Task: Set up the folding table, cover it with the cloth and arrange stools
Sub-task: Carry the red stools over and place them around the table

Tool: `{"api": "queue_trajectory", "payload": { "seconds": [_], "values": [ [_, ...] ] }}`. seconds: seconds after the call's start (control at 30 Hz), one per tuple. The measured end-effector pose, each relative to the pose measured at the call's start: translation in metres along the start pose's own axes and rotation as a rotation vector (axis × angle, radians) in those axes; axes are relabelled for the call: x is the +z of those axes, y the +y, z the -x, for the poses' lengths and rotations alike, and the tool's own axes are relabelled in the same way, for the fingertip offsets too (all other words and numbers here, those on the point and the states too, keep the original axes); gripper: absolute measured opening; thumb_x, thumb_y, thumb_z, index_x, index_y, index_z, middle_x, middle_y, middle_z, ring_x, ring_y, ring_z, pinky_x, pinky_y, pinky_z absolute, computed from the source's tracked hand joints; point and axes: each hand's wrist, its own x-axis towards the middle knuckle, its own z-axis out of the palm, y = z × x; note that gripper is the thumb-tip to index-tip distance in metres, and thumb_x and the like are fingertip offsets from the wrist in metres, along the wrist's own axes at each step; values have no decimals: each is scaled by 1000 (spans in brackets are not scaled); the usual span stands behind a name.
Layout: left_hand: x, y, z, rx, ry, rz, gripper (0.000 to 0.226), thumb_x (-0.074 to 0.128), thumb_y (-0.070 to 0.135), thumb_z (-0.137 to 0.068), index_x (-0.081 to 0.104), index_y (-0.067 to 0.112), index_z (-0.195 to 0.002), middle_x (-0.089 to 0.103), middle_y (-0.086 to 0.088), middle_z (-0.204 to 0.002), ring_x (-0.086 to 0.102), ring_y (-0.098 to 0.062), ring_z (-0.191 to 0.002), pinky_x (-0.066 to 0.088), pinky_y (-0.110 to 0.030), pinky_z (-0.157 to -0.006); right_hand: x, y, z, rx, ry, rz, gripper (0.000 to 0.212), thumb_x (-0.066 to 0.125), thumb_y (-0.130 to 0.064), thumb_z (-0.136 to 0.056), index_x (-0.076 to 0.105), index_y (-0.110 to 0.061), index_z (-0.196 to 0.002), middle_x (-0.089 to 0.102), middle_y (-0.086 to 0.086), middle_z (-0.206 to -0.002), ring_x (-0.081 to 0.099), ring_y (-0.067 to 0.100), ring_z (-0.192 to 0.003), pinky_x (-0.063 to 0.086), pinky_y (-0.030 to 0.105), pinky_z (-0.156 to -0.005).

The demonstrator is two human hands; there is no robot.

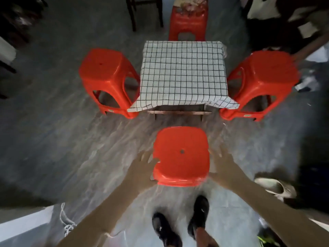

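Nearest, between the two hands: the near stool [181,155], standing upright on the floor [53,139], seat square, well apart from the table's near edge. Left hand [142,166] at the seat's left edge, fingers spread and straight, thumb tip about touching the rim; right hand [224,168] just beside the right edge, fingers likewise straight. Neither curled round anything, nothing held; both equally near, blurred with motion, so actual contact hard to tell. Table straight ahead of the stool, so any push toward it would run directly away from the body.

Farther on: the folding table [178,112] set up, the checked cloth [183,73] over its whole top, corners hanging at the near edge. Left stool [106,75] just beside the left edge, right stool [263,81] just beside the right edge, far stool [188,20] at the far edge. Probably only the near stool left to close up.

No containers in sight.
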Motion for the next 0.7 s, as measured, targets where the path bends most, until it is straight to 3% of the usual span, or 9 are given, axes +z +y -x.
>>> {"api": "queue_trajectory", "payload": {
  "seconds": [0.07, 0.1, 0.13, 0.17, 0.23, 0.27, 0.37, 0.5, 0.7],
  "values": [
    [27, -13, 0, -12, -70, 20, 84, 84, 52, -32, 61, 25, -108, 60, -15, -123, 51, -36, -110, 58, -42, -73, 12, -13, 10, 45, -16, 8, 151, 1, -103, -25, 3, -26, -155, -4, 16, -156, 16, 37, -142, 34, 44, -110],
    [41, -17, -1, -52, -111, 49, 92, 87, 51, -30, 56, 26, -113, 53, -15, -129, 56, -40, -110, 59, -46, -72, 21, -14, 8, 70, -33, 16, 159, -7, -102, -15, 0, -27, -155, -6, 16, -157, 16, 37, -142, 36, 44, -108],
    [57, -20, -2, -86, -145, 64, 98, 88, 50, -30, 52, 27, -117, 47, -15, -135, 58, -44, -110, 59, -48, -71, 29, -12, 4, 93, -35, 3, 155, 7, -105, -21, -2, -28, -155, -8, 17, -157, 15, 37, -143, 36, 43, -107],
    [71, -21, -4, -103, -175, 68, 102, 89, 50, -30, 50, 27, -121, 41, -15, -139, 58, -46, -111, 59, -49, -70, 40, -8, -3, 117, -32, -16, 135, 34, -98, -45, -3, -29, -155, -9, 16, -158, 15, 38, -143, 36, 43, -107],
    [100, -25, -10, -130, -192, 80, 108, 90, 50, -33, 48, 27, -130, 29, -16, -148, 52, -49, -119, 58, -52, -77, 66, 3, -24, 115, -4, -41, 107, 68, -57, -78, -2, -30, -155, -12, 15, -158, 17, 40, -142, 36, 45, -106],
    [115, -27, -14, -146, -184, 78, 109, 89, 50, -41, 44, 28, -137, 18, -14, -154, 43, -49, -128, 54, -53, -88, 80, 9, -34, 119, 10, -43, 107, 73, -45, -80, -3, -30, -155, -12, 15, -158, 19, 41, -141, 37, 46, -106],
    [158, -26, -23, -177, -228, 58, 108, 79, 51, -65, 15, 36, -151, -22, -5, -155, 15, -42, -143, 34, -51, -110, 118, 27, -58, 168, 8, -56, 112, 76, -38, -79, -8, -31, -154, -12, 16, -157, 21, 44, -139, 37, 51, -107],
    [203, -21, -37, -241, -200, 105, 120, 80, 50, -66, -4, 42, -151, -31, -2, -153, 12, -42, -143, 37, -53, -107, 158, 47, -85, 176, 54, -71, 124, 80, -32, -75, -20, -37, -150, -11, 17, -156, 27, 44, -136, 42, 51, -103],
    [238, -9, -42, -269, -153, 212, 129, 83, 45, -66, -23, 53, -140, -39, 6, -150, 0, -44, -145, 34, -62, -106, 189, 66, -101, 170, 86, -110, 131, 82, -46, -69, -19, -35, -151, -4, 22, -155, 32, 45, -133, 42, 52, -102]
  ]
}}
